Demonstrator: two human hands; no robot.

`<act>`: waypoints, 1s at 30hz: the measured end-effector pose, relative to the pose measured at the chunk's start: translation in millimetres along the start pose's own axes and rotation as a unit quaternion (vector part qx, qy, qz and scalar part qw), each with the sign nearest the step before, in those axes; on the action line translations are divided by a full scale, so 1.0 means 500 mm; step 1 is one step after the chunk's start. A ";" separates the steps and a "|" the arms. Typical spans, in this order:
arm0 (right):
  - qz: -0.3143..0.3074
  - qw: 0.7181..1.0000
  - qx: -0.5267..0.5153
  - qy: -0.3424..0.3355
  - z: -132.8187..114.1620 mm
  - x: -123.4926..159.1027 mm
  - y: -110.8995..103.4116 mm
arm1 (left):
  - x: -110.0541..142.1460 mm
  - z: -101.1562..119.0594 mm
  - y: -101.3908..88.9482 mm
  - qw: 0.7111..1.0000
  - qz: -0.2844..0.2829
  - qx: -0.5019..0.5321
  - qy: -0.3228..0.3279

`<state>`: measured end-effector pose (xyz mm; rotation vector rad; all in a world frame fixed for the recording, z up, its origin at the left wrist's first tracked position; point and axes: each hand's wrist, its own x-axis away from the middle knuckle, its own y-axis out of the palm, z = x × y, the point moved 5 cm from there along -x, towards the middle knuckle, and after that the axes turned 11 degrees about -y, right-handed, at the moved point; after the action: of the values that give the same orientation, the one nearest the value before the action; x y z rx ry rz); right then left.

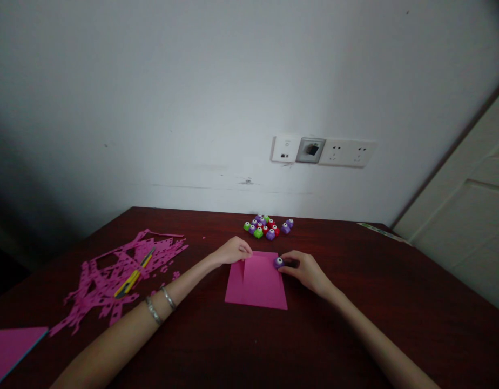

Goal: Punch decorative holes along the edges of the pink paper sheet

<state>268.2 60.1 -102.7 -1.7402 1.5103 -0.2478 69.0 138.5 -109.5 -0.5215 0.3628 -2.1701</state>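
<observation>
A pink sheet of paper point(263, 283) lies on the dark table in front of me, with a fold or strip raised along its left part. My left hand point(233, 250) pinches the paper at its upper left. At the sheet's upper right edge, my right hand point(304, 270) grips a small purple craft punch point(278, 262) with a white button on top. Whether the paper's edge sits inside the punch cannot be made out. Behind the sheet stands a cluster of similar punches point(258, 232) in purple, green and red.
Punched pink paper scraps point(99, 273) are heaped at the left, with a yellow utility knife point(130, 283) on them. More pink paper point(14, 348) lies at the lower left corner. A ruler-like strip point(383, 232) lies at the back right. The wall bears sockets point(346, 153).
</observation>
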 end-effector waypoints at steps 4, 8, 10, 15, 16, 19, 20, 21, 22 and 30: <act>-0.010 1.000 0.007 -0.001 0.002 -0.001 0.005 | 0.004 0.004 0.006 1.000 0.003 -0.005 -0.002; -0.008 1.000 0.011 -0.003 0.005 -0.001 0.006 | 0.003 0.005 0.008 0.999 0.017 -0.039 0.012; -0.006 1.000 0.014 -0.005 0.005 -0.001 0.006 | 0.002 0.006 0.009 0.997 0.026 -0.071 0.022; -0.009 1.000 0.017 -0.005 0.006 -0.001 0.006 | 0.010 0.021 0.012 0.977 0.073 -0.192 0.054; -0.011 1.000 0.014 -0.003 0.007 -0.001 0.006 | 0.017 0.029 0.013 0.967 0.095 -0.226 0.066; -0.011 1.000 -0.005 0.008 0.016 -0.001 0.005 | 0.047 0.055 0.028 0.929 0.143 -0.330 0.084; -0.011 1.000 -0.014 0.013 0.020 -0.001 0.004 | 0.057 0.062 0.037 0.919 0.144 -0.357 0.083; -0.010 0.999 -0.023 0.019 0.025 -0.001 0.002 | 0.066 0.067 0.047 0.913 0.135 -0.376 0.084; -0.010 0.999 -0.033 0.025 0.030 -0.001 -0.001 | 0.074 0.072 0.057 0.909 0.123 -0.390 0.084; -0.032 0.984 -0.143 0.098 0.047 0.005 -0.014 | 0.085 0.085 0.071 0.903 0.103 -0.405 0.097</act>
<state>288.6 67.9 -114.1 -2.0420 1.6982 -0.2504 90.2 80.2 -77.5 -0.6700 1.3974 -1.7958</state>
